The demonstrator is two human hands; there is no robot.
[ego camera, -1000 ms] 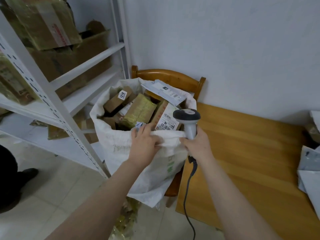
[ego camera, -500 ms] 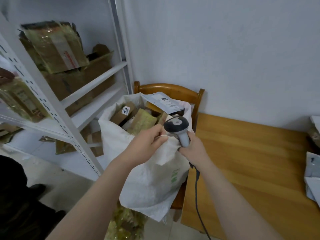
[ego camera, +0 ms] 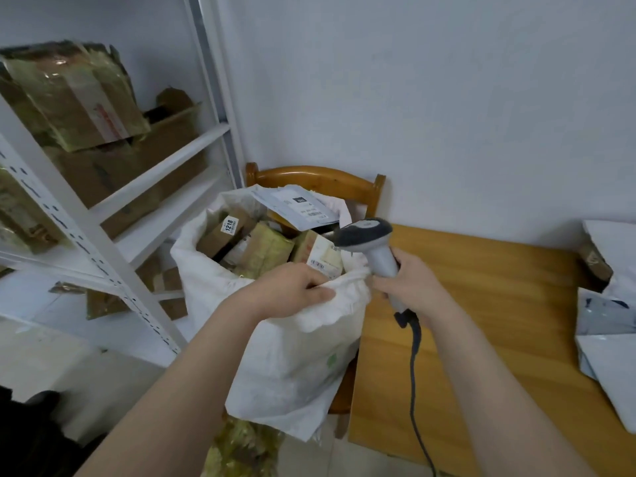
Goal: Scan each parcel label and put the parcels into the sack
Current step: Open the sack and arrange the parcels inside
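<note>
A white woven sack (ego camera: pixel 289 359) sits on a wooden chair (ego camera: pixel 320 177), filled to the top with several taped cardboard parcels (ego camera: pixel 265 249) and a grey mailer with a label (ego camera: pixel 299 208) lying across them. My left hand (ego camera: pixel 292 290) grips the sack's near rim, bunching the cloth. My right hand (ego camera: pixel 413 284) holds a grey handheld scanner (ego camera: pixel 371 242) by its handle just right of the rim, its head over the parcels; two fingers seem to pinch the rim too. The scanner's dark cable (ego camera: pixel 414 380) hangs down.
A wooden table (ego camera: pixel 481 325) lies to the right, with grey mailer parcels (ego camera: pixel 609 332) at its right edge. White metal shelving (ego camera: pixel 113 215) with cardboard boxes (ego camera: pixel 75 94) stands at the left. A white wall is behind. More taped packaging (ego camera: pixel 241 445) lies on the floor under the sack.
My left hand has gone from resting on the sack's rim to gripping and lifting it. The scanner has tilted, and the view has shifted upward.
</note>
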